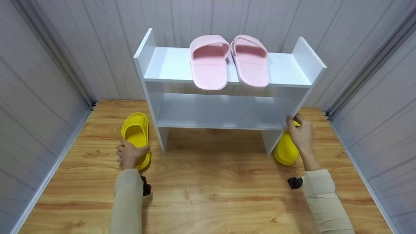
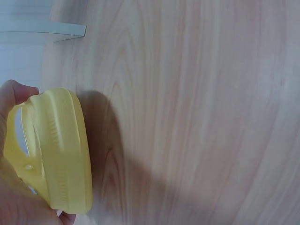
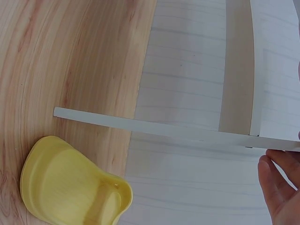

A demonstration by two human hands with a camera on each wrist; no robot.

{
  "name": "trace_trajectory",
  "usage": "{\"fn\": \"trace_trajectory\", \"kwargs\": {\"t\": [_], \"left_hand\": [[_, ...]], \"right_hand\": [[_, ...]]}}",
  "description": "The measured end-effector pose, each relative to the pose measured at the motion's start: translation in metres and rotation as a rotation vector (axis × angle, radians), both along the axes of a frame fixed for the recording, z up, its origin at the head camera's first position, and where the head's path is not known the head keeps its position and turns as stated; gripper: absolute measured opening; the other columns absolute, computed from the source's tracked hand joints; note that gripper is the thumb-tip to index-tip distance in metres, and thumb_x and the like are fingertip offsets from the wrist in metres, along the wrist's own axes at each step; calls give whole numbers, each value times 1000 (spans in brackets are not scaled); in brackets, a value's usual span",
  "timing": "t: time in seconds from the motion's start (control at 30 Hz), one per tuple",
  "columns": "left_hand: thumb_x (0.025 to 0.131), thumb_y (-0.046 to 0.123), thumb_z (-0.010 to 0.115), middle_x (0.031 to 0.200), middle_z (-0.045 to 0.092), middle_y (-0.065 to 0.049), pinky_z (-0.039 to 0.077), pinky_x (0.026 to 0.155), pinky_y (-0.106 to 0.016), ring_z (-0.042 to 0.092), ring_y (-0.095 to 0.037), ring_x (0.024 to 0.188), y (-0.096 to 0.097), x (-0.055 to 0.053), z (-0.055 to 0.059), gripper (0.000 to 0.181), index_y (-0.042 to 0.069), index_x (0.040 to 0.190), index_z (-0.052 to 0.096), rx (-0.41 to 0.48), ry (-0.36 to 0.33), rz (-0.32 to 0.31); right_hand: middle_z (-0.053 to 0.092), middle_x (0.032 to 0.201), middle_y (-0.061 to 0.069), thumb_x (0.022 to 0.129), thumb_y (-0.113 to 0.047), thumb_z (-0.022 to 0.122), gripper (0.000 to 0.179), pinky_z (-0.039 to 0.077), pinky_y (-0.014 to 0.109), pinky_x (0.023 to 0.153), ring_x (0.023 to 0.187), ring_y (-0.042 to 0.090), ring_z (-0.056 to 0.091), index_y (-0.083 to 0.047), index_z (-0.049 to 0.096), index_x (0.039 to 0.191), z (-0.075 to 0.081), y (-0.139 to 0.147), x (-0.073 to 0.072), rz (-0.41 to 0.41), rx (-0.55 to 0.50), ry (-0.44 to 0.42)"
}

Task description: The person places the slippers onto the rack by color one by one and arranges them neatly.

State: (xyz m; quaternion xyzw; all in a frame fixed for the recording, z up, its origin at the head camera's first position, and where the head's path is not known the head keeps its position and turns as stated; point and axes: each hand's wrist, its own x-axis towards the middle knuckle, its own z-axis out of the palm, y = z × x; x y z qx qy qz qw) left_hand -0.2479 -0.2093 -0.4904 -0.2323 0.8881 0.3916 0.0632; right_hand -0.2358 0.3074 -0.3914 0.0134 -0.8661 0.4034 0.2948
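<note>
In the head view, my left hand (image 1: 130, 152) grips a yellow clog (image 1: 136, 130) across its heel end, thumb on one side and fingers on the other. The left wrist view shows this clog's heel (image 2: 65, 150) over the wood floor, a shadow beside it. My right hand (image 1: 302, 131) pinches the front edge of the white shelf's (image 1: 217, 110) right side panel, its fingertips (image 3: 266, 161) against the outer face. Below that hand, the other yellow clog (image 1: 286, 149) rests on the floor, partly hidden by it in the head view.
Two pink slides (image 1: 209, 65) sit side by side on the shelf's top board, toes toward the wall. Panelled walls (image 1: 42, 97) close in the left, back and right. Wood floor (image 1: 208, 195) runs in front of the shelf and on both sides.
</note>
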Motion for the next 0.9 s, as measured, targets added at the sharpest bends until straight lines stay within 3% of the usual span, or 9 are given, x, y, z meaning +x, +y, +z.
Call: {"fn": "trace_trajectory", "kwargs": {"t": [0.2,0.43,0.9], "left_hand": [[72,39,64,129,5,-36,14,91,-61,10,-48,118,-7,1,1,110,0,135,-16,-23,1,-56],[70,37,66,128,6,-37,15,87,-60,12,-48,117,-12,3,1,110,-2,135,-13,-47,58,-95],[72,36,67,128,6,-36,10,89,-63,10,-49,116,-23,9,5,107,-5,135,-9,-83,63,-188]], "right_hand": [[63,96,15,87,-22,54,29,49,34,69,90,23,59,2,64,99,0,0,0,1,-1,22],[63,98,14,88,-27,51,34,50,34,69,89,22,59,0,63,103,-1,0,0,14,-26,-26],[63,98,15,88,-23,52,32,49,37,72,91,22,59,3,63,103,0,-1,0,22,-26,-2]]}}
